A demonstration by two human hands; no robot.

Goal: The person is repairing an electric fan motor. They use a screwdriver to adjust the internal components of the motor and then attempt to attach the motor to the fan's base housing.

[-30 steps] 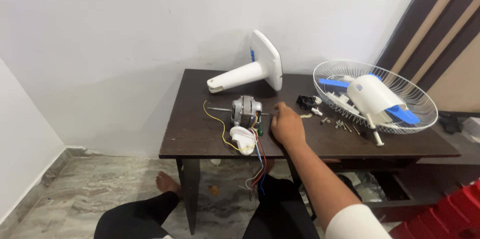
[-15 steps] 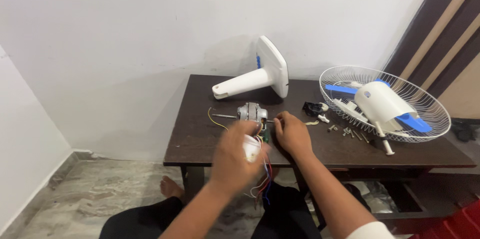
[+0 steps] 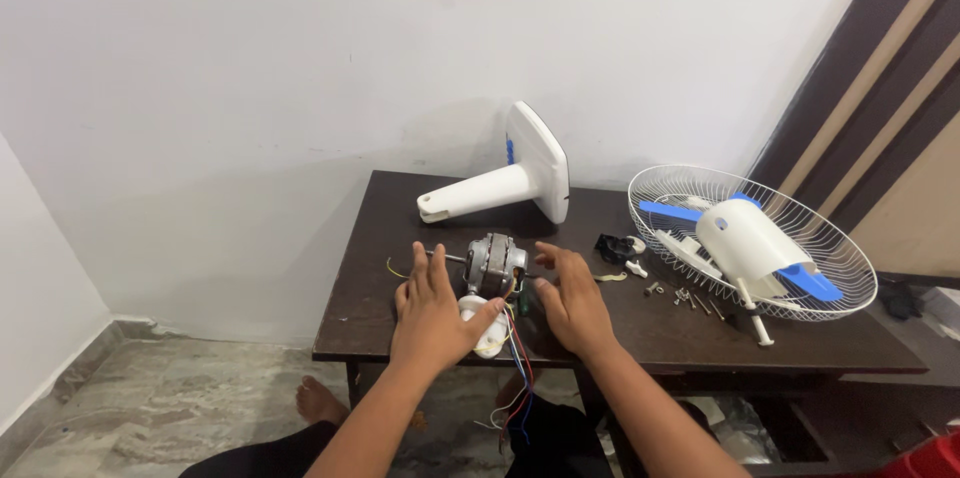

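The small fan motor (image 3: 494, 265) lies on the dark worktop (image 3: 400, 238), between the two hands. The left hand (image 3: 432, 316) is laid flat, fingers spread, with its thumb on the white plastic part (image 3: 487, 326) at the near end of the motor; nothing is closed in its grip. The right hand (image 3: 572, 303) is open too, set just beside the motor on the other side, so the motor is kept from rolling. Coloured wires (image 3: 518, 378) hang over the worktop's front edge. Farther off, the white fan stand (image 3: 505, 181) is laid on its side. The wire cage (image 3: 750, 238) with blue blades is set well apart to the right, with small screws (image 3: 690, 298) kept near it.
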